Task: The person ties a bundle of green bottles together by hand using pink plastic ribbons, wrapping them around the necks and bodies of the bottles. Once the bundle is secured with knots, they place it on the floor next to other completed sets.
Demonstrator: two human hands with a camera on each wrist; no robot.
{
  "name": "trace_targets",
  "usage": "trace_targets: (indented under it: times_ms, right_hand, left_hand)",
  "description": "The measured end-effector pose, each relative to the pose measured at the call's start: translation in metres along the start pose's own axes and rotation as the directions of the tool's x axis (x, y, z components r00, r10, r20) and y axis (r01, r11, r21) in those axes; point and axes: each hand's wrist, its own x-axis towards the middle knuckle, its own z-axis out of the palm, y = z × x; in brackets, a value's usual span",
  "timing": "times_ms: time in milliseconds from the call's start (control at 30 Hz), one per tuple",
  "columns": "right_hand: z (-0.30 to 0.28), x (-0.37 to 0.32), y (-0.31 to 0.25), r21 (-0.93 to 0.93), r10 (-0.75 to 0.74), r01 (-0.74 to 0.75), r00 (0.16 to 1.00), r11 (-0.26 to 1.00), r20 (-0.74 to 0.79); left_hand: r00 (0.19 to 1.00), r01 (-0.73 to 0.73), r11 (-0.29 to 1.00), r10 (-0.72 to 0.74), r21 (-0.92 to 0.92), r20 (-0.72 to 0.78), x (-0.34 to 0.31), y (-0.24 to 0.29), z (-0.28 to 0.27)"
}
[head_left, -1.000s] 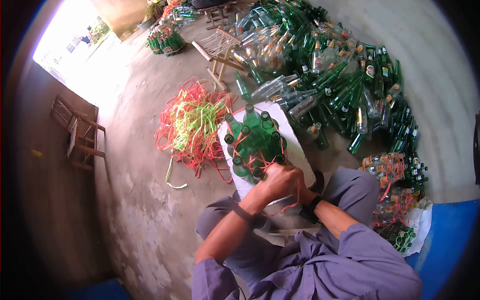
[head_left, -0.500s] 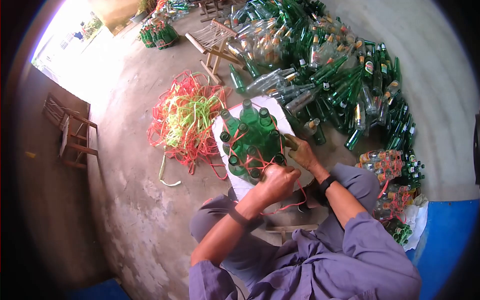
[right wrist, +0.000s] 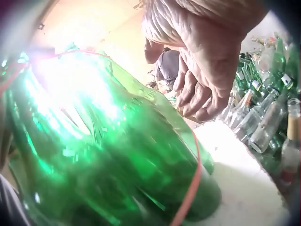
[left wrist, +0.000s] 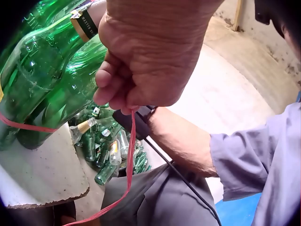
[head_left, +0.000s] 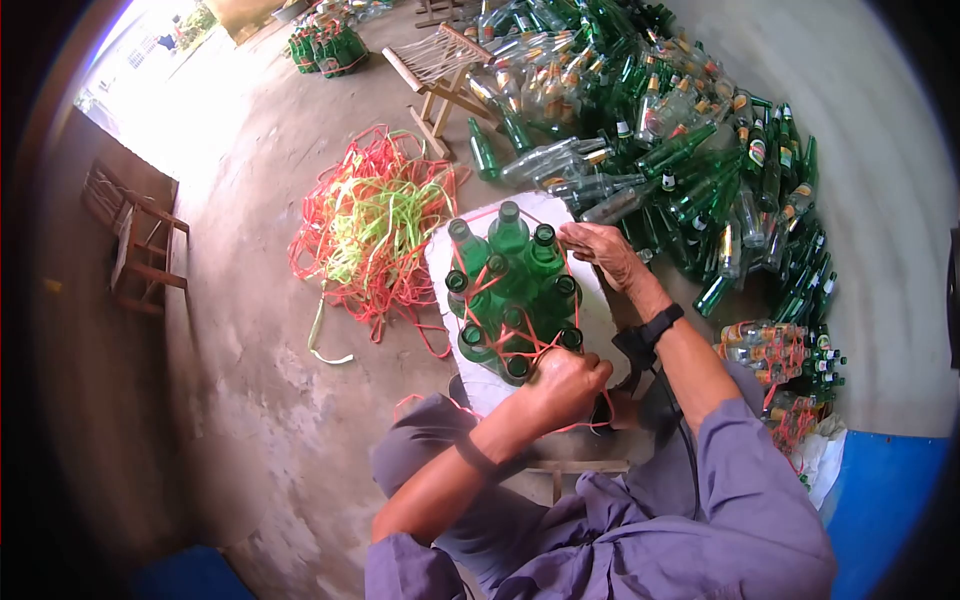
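Several green glass bottles (head_left: pixel 510 285) stand upright in a tight cluster on a white board (head_left: pixel 595 300), with red plastic twine (left wrist: pixel 29 126) looped around them and across their necks. At the cluster's near side, my left hand (head_left: pixel 568 388) grips the twine with curled fingers. A loose tail of it hangs below that fist in the left wrist view. My right hand (head_left: pixel 606 252) is beside the far right bottles, fingers fairly straight and pointing left. Nothing shows in that palm (right wrist: pixel 207 52) in the right wrist view.
A tangled heap of red and yellow-green twine (head_left: pixel 375 230) lies on the floor to the left. Loose bottles (head_left: pixel 690 160) are piled on the right. A folding stool (head_left: pixel 437 75) stands ahead, a tied bottle bundle (head_left: pixel 328 50) farther back, and a wooden chair (head_left: pixel 140 245) at left.
My right hand has left my left hand and moved forward along the bottles' right side to the far right. My left hand stays at the near side holding the twine.
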Motion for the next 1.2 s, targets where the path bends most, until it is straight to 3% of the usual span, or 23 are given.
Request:
trace_targets:
  times_ms: [33, 67, 100, 133, 167, 233, 300, 367, 433, 500, 533, 567, 600, 800, 933, 1100, 1133, 1200]
  right_hand:
    - [-0.005, 0.019, 0.004, -0.002, 0.000, 0.000, 1.000, 1.000, 0.004]
    - [-0.006, 0.040, 0.009, -0.186, -0.086, 0.118, 0.982, 0.975, 0.170]
    - [-0.004, 0.051, 0.011, -0.339, -0.136, 0.257, 0.930, 0.905, 0.342]
    - [-0.007, 0.055, 0.014, -0.431, -0.319, 0.541, 0.813, 0.722, 0.486]
    - [-0.006, 0.062, 0.018, -0.427, -0.317, 0.540, 0.812, 0.725, 0.490]
    - [-0.012, 0.086, 0.034, -0.527, -0.466, 0.786, 0.616, 0.323, 0.634]
    - [-0.014, 0.088, 0.035, -0.535, -0.425, 0.783, 0.622, 0.318, 0.658]
    - [-0.008, 0.081, 0.036, -0.530, -0.514, 0.798, 0.595, 0.287, 0.618]
    - [-0.007, 0.070, 0.041, -0.557, -0.473, 0.762, 0.644, 0.329, 0.601]
    - [0.001, 0.064, 0.047, -0.491, -0.571, 0.706, 0.705, 0.510, 0.420]
    - [0.004, 0.060, 0.045, -0.490, -0.570, 0.705, 0.706, 0.512, 0.421]
    - [0.006, 0.054, 0.043, -0.455, -0.416, 0.502, 0.865, 0.735, 0.281]
    - [0.008, 0.047, 0.040, -0.374, -0.211, 0.255, 0.965, 0.892, 0.155]
    - [-0.001, 0.036, 0.055, -0.351, -0.257, 0.235, 0.966, 0.906, -0.016]
    - [-0.002, 0.028, 0.055, -0.359, -0.330, 0.321, 0.943, 0.876, 0.038]
    - [0.000, 0.014, 0.052, -0.034, -0.245, 0.246, 0.969, 0.969, 0.019]
    - [0.001, 0.010, 0.050, -0.031, -0.243, 0.243, 0.970, 0.969, 0.015]
    - [-0.002, 0.000, 0.046, -0.216, -0.276, 0.256, 0.959, 0.942, -0.069]
  left_hand:
    - [0.999, 0.012, 1.000, -0.012, -0.012, 0.037, 0.001, 0.001, -0.002]
    - [0.997, 0.026, 0.999, -0.024, -0.023, 0.074, 0.001, 0.001, -0.005]
    - [0.997, 0.031, 0.999, -0.030, -0.021, 0.073, 0.001, 0.001, -0.006]
    - [0.997, 0.031, 0.999, -0.029, -0.036, 0.071, 0.001, 0.001, -0.008]
    - [0.997, 0.033, 0.998, -0.029, -0.053, 0.071, 0.000, 0.000, -0.009]
    - [0.996, 0.042, 0.997, -0.037, -0.065, 0.080, 0.000, -0.001, -0.008]
    - [0.995, 0.047, 0.996, -0.040, -0.081, 0.090, 0.000, -0.002, -0.007]
    - [0.996, 0.040, 0.995, -0.033, -0.090, 0.081, -0.001, -0.003, -0.006]
    - [0.998, 0.022, 0.993, -0.016, -0.117, 0.059, -0.003, -0.005, -0.005]
    - [1.000, 0.006, 0.990, -0.001, -0.144, 0.030, -0.002, -0.006, -0.006]
    - [0.999, 0.005, 0.989, 0.001, -0.150, 0.040, -0.002, -0.006, -0.007]
    - [0.999, 0.004, 0.988, 0.004, -0.157, 0.053, -0.003, -0.005, -0.008]
    - [0.998, 0.004, 0.987, 0.005, -0.159, 0.057, -0.004, -0.006, -0.008]
    - [0.994, -0.007, 0.987, 0.024, -0.162, 0.102, -0.011, -0.009, -0.012]
    - [0.993, -0.031, 0.986, 0.049, -0.164, 0.107, -0.014, -0.010, -0.009]
    - [0.990, -0.028, 0.993, 0.043, -0.111, 0.134, -0.014, -0.009, -0.010]
    - [0.995, -0.036, 0.992, 0.047, -0.121, 0.092, -0.015, -0.010, -0.007]
    - [0.996, -0.050, 0.990, 0.059, -0.133, 0.060, -0.015, -0.009, -0.004]
